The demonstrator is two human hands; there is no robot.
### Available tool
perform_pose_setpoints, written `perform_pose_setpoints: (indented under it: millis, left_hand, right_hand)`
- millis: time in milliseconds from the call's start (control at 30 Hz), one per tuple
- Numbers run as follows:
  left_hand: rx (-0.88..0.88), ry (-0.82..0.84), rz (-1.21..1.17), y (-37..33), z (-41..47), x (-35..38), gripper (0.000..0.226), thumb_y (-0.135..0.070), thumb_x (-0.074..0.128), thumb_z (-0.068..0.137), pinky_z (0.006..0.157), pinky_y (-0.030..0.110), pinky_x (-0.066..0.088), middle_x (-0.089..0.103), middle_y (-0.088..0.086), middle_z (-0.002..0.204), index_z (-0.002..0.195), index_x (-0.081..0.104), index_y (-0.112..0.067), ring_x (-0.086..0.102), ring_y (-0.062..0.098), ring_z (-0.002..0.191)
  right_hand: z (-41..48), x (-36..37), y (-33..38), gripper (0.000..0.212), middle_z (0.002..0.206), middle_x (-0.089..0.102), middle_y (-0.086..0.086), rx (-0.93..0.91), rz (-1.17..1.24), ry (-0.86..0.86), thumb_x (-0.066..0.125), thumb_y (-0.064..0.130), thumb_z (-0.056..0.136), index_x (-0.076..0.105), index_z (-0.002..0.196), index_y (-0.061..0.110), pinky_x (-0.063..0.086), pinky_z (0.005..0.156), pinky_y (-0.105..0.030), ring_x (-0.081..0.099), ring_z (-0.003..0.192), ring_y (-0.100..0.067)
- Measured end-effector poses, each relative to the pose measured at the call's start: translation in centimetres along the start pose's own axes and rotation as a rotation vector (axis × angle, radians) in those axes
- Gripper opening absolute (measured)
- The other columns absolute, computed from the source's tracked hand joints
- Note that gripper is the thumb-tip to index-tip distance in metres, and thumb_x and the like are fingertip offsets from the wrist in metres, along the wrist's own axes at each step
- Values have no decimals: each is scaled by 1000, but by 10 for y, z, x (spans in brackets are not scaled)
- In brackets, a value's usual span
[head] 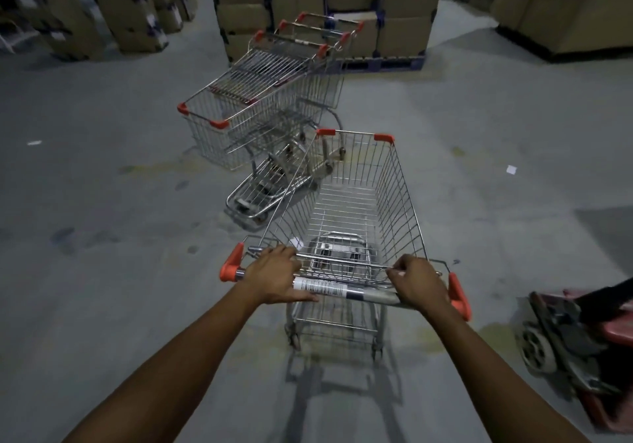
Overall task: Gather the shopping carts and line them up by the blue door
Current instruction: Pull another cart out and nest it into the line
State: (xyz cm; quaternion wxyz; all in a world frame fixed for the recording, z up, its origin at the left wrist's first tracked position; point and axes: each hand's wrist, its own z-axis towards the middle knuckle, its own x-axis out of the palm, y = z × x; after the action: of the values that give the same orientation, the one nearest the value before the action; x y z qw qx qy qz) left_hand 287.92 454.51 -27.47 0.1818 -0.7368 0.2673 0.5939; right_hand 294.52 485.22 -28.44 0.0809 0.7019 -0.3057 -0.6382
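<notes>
A wire shopping cart with orange corner caps stands right in front of me on the grey floor. My left hand grips the left part of its handle bar, fingers wrapped over the bar. My right hand grips the right part of the same bar. Just ahead and to the left, three nested carts stand in a row, their front pointing toward me; my cart's front left corner is close beside them. No blue door shows.
Stacked cardboard boxes on a pallet stand behind the nested carts, with more box stacks at far left and far right. A red pallet jack sits low at my right. Small paper scraps lie on the floor.
</notes>
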Motion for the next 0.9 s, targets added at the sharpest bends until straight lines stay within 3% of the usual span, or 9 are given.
perform_pose_setpoints:
  millis: [200, 400, 600, 900]
  left_hand:
    - [94, -36, -2, 35, 112, -19, 111, -104, 14, 63, 106, 46, 38, 57, 5, 129, 113, 67, -20, 51, 24, 119]
    - [192, -65, 16, 58, 238, -47, 117, -105, 7, 57, 107, 51, 36, 59, 6, 122, 108, 68, -20, 50, 29, 117]
    - [260, -30, 12, 90, 355, -68, 116, -103, 14, 58, 109, 55, 36, 52, 11, 137, 118, 66, -19, 44, 31, 128]
    - [298, -19, -3, 99, 530, -98, 129, -107, 1, 52, 109, 56, 36, 45, 12, 148, 118, 67, -18, 40, 31, 134]
  right_hand:
    - [88, -20, -1, 25, 96, 70, -3, 54, -28, -67, 60, 44, 92, 66, 97, 20, 38, 69, -31, 56, 81, -20]
    - [188, -45, -13, 27, 97, 71, -2, 133, -32, -114, 59, 47, 91, 67, 96, 22, 50, 78, -38, 64, 92, -25]
    - [275, -64, -7, 20, 96, 71, -3, 175, -23, -197, 59, 37, 91, 69, 90, 20, 45, 71, -34, 62, 87, -21]
    - [422, -113, -31, 21, 93, 69, 1, 275, -23, -219, 51, 46, 86, 64, 84, 30, 52, 76, -40, 63, 86, -22]
